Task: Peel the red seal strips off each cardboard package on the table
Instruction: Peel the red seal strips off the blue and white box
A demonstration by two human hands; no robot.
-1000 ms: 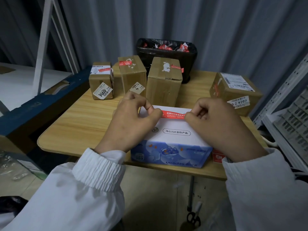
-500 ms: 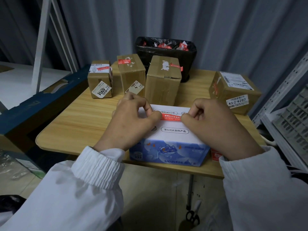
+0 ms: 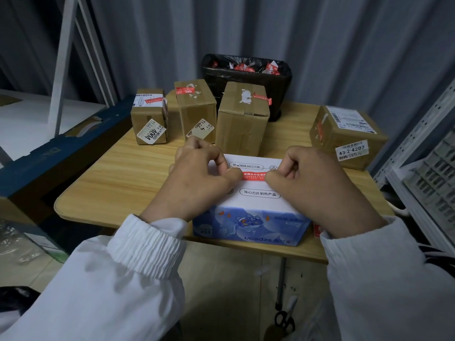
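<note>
A white-topped, blue-sided box (image 3: 259, 194) sits at the table's near edge with a red seal strip (image 3: 253, 175) across its lid. My left hand (image 3: 199, 183) pinches the strip's left end between thumb and forefinger. My right hand (image 3: 317, 188) has its fingers curled and its thumb tip on the strip's right end. Only a short middle stretch of strip shows between the thumbs. Behind stand three brown cardboard boxes (image 3: 149, 119) (image 3: 197, 112) (image 3: 242, 121), each with a red strip on top. A fourth brown box (image 3: 344, 136) sits at the right.
The wooden table (image 3: 118, 173) is small. A black-lined bin (image 3: 246, 70) holding red scraps stands at its far edge. Metal shelving (image 3: 430, 168) is close on the right, a blue ledge on the left. Scissors (image 3: 285, 321) lie on the floor below.
My two hands have drawn closer together along the strip, so less of the red shows between them. The box has stayed where it was.
</note>
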